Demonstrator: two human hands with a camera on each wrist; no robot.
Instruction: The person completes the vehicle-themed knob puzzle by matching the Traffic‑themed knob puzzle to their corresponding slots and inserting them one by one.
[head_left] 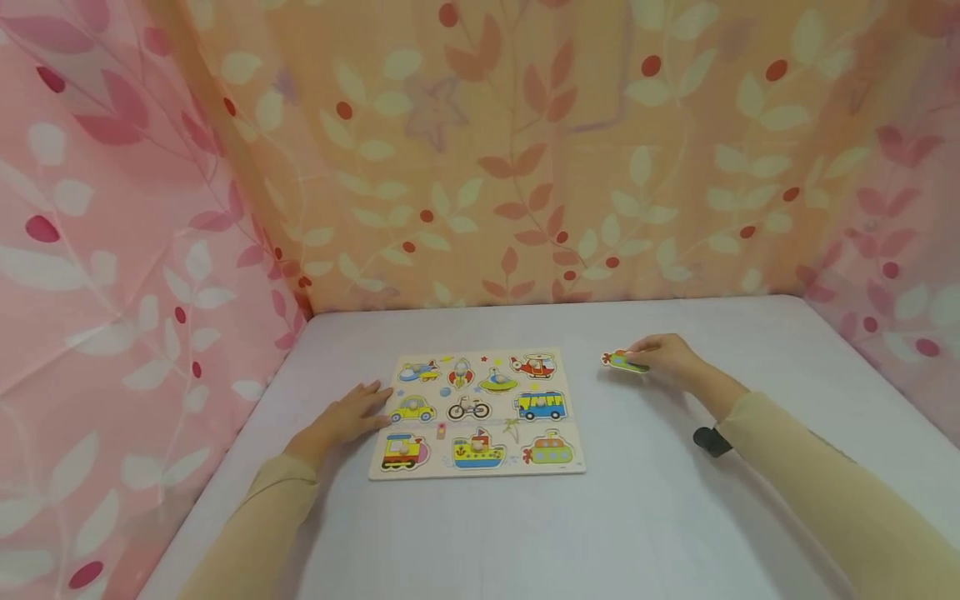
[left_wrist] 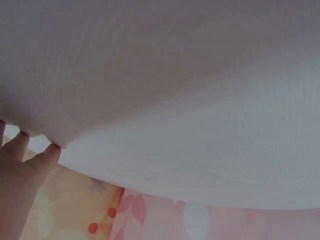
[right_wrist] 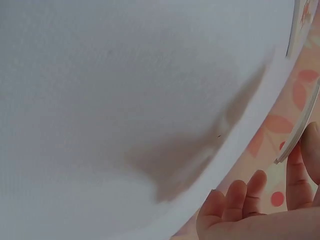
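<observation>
A wooden peg puzzle board [head_left: 442, 426] with vehicle pictures lies flat on the table. My left hand [head_left: 347, 419] rests at its left edge, fingers stretched towards the board; in the left wrist view the fingertips [left_wrist: 50, 152] press on the white surface. My right hand [head_left: 667, 358] pinches a green submarine puzzle piece [head_left: 624, 362] above the table, right of the board. From the right wrist, the piece [right_wrist: 301, 125] appears edge-on between thumb and finger, other fingers curled. The board's submarine space [head_left: 549, 451] shows a matching picture without a knob.
White cloth covers the table [head_left: 480, 537]. Patterned curtains [head_left: 510, 167] hang behind and on both sides. A black object [head_left: 712, 442] sits at the right wrist, by the sleeve cuff. The board's edge [right_wrist: 291, 37] appears at the top right of the right wrist view.
</observation>
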